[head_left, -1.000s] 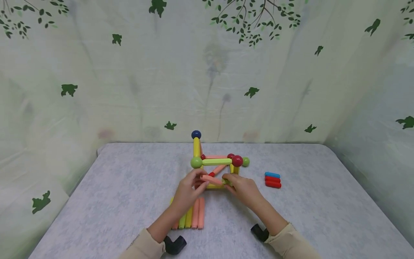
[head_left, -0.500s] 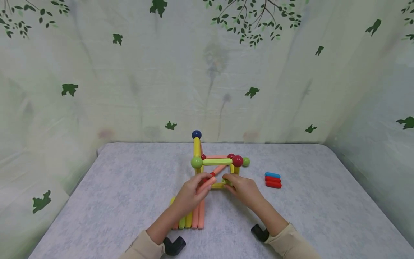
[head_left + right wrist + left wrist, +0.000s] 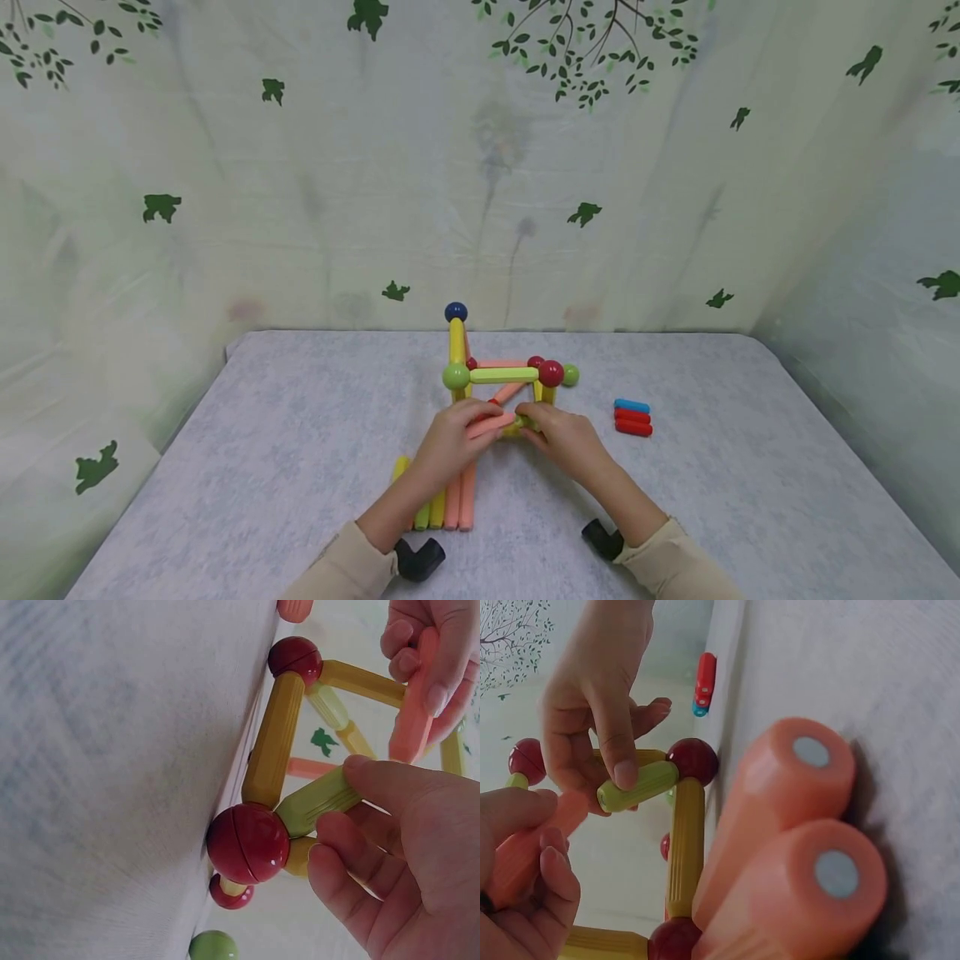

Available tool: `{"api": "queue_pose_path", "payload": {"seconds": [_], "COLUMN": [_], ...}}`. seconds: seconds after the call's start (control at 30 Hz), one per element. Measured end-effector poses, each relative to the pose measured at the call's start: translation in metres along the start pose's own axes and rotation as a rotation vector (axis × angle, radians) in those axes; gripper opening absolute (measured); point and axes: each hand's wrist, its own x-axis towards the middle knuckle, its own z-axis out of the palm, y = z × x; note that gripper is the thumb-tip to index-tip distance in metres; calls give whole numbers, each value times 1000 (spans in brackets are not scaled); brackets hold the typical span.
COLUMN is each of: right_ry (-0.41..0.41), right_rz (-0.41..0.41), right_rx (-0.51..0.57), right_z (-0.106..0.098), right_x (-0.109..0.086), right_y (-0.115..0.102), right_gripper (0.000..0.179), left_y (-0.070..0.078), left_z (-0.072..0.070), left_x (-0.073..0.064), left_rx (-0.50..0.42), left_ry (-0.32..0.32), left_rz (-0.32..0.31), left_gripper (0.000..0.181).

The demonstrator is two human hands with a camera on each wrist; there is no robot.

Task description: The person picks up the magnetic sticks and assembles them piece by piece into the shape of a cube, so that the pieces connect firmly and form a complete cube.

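Observation:
My left hand holds a salmon-pink magnetic rod between thumb and fingers. With thumb and fingertips, my right hand pinches a light green rod, whose lower end meets a red ball at a bottom corner of a ball-and-rod frame. The green rod's free end lies close to the pink rod's tip; in both wrist views a small gap shows between them. Yellow rods join the frame's lower red balls. Above the hands run a green ball, a green rod and a blue ball on top.
Several pink, green and yellow rods lie in a row in front, partly under my left forearm. At right lie two red rods and a blue rod. A green ball sits just right of the frame.
My left hand first turned the pink rod's tip up and back from the right hand, then levelled it and brought the tip rightward to the green rod. My right hand stayed in place.

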Motion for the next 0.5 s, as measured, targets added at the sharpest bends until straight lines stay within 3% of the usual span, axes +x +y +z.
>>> {"api": "queue_pose_path", "payload": {"seconds": [0.17, 0.37, 0.5], "right_ry": [17, 40, 31], "right_rz": [-16, -56, -69], "right_rx": [13, 75, 91], "right_z": [2, 3, 4], "right_x": [0, 2, 4], "right_y": [2, 3, 3], "right_gripper": [29, 32, 29], "left_y": [3, 6, 6], "left_z": [2, -2, -6], "left_x": [4, 2, 0], "left_rx": [0, -86, -150], "left_ry": [-9, -27, -43], "left_rz": [-8, -74, -50], "left_gripper": [18, 24, 32]}}
